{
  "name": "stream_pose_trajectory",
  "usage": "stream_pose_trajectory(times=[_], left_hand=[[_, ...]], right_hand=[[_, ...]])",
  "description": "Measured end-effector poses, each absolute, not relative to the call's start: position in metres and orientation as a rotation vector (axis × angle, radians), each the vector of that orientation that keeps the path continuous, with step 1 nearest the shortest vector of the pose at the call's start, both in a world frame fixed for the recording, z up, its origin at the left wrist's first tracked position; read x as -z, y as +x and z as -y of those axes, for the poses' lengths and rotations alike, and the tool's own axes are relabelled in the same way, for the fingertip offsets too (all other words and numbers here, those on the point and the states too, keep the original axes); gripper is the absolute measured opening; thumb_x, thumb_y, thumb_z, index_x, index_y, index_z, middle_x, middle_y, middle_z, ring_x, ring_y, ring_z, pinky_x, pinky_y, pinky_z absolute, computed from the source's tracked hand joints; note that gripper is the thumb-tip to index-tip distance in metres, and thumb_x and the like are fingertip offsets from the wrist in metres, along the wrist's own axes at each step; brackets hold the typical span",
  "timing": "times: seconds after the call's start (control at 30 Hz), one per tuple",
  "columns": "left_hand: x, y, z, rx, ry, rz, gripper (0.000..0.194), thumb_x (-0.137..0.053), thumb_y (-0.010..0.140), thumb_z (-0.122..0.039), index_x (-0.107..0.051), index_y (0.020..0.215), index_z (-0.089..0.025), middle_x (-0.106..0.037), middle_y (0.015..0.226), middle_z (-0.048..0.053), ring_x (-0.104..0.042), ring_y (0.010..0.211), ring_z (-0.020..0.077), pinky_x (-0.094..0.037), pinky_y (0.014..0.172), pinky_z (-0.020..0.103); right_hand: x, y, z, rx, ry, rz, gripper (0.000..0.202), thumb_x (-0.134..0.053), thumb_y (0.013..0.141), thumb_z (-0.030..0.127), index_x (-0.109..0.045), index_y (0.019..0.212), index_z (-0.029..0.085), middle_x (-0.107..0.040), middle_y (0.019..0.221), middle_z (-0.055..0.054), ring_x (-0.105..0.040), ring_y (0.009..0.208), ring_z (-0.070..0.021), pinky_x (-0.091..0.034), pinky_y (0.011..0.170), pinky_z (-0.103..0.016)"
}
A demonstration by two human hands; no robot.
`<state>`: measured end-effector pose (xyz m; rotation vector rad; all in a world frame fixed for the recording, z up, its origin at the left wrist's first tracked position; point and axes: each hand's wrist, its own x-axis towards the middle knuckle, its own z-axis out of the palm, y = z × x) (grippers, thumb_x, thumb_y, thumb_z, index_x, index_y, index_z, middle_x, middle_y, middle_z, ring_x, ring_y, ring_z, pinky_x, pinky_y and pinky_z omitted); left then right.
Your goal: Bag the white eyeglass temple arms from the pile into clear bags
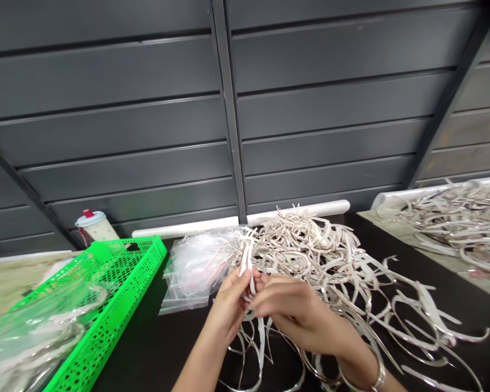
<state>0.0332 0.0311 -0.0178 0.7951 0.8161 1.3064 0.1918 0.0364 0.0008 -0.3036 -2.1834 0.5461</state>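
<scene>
My left hand (231,305) is closed around a few narrow white strips (247,261), which stand upright between its thumb and fingers. Against the lower part of these strips, my right hand (294,305) has its fingers curled in, slightly blurred; its wrist carries a bracelet (379,375). Just beyond both hands lies a tangled heap of curved white and silvery strips (306,250), some loose ones spreading to the right and below the hands. Left of the heap are clear plastic bags (196,267) in a loose stack.
A green perforated crate (110,321) on the left holds a clear bag with similar strips (61,332). Behind it stands a lidded bottle (98,226). Another heap of strips (469,223) lies at the right. White tubes (302,211) run along the grey slatted wall (167,120) behind the black tabletop (134,348).
</scene>
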Motion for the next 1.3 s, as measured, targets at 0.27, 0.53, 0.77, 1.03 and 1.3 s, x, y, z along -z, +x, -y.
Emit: stream_pose_trajectory(times=[0.27, 0.53, 0.77, 1.03, 1.3], left_hand=[[0.01, 0.026, -0.031, -1.464, 0.709, -0.601, 0.019, -0.066, 0.081, -0.033, -0.062, 0.074, -0.015, -0.048, 0.05, -0.005, -0.045, 0.048, 0.0075, -0.043, 0.063, 0.024], [0.003, 0.023, -0.029, -1.485, 0.689, -0.622, 0.012, -0.068, 0.076, -0.025, -0.064, 0.079, -0.014, -0.04, 0.046, -0.009, -0.039, 0.046, 0.0065, -0.045, 0.07, 0.027], [0.003, 0.023, -0.028, -1.471, 0.694, -0.697, 0.017, -0.07, 0.074, -0.03, -0.06, 0.078, -0.017, -0.053, 0.055, -0.005, -0.049, 0.051, 0.0092, -0.043, 0.067, 0.027], [0.002, 0.021, -0.027, -1.468, 0.732, -0.726, 0.018, -0.069, 0.075, -0.032, -0.061, 0.081, -0.017, -0.047, 0.048, -0.008, -0.046, 0.048, 0.0078, -0.043, 0.072, 0.027], [0.0, 0.019, -0.029, -1.483, 0.686, -0.762, 0.019, -0.072, 0.071, -0.03, -0.063, 0.079, -0.015, -0.044, 0.046, -0.009, -0.039, 0.043, 0.0043, -0.041, 0.064, 0.022]], right_hand=[[0.01, 0.242, -0.078, -0.524, -0.842, 1.617, 0.021, -0.054, 0.082, 0.017, -0.071, 0.084, 0.029, -0.068, 0.069, 0.0, -0.05, 0.043, -0.0121, -0.038, 0.037, -0.026], [0.042, 0.268, -0.132, -0.43, -1.515, 1.776, 0.029, -0.046, 0.083, 0.025, -0.07, 0.097, 0.016, -0.07, 0.08, -0.006, -0.062, 0.068, -0.02, -0.046, 0.066, -0.032], [0.062, 0.244, -0.143, -0.526, -1.594, 1.947, 0.024, -0.049, 0.085, 0.028, -0.07, 0.09, 0.018, -0.071, 0.085, -0.005, -0.064, 0.08, -0.0196, -0.043, 0.071, -0.026], [0.074, 0.214, -0.143, -0.736, -1.608, 1.997, 0.025, -0.055, 0.077, 0.011, -0.068, 0.097, 0.017, -0.065, 0.071, -0.002, -0.06, 0.072, -0.0169, -0.04, 0.066, -0.025], [0.053, 0.229, -0.13, -1.043, -1.196, 1.834, 0.024, -0.056, 0.079, 0.034, -0.061, 0.093, 0.016, -0.061, 0.072, 0.0, -0.048, 0.05, -0.0093, -0.036, 0.045, -0.021]])
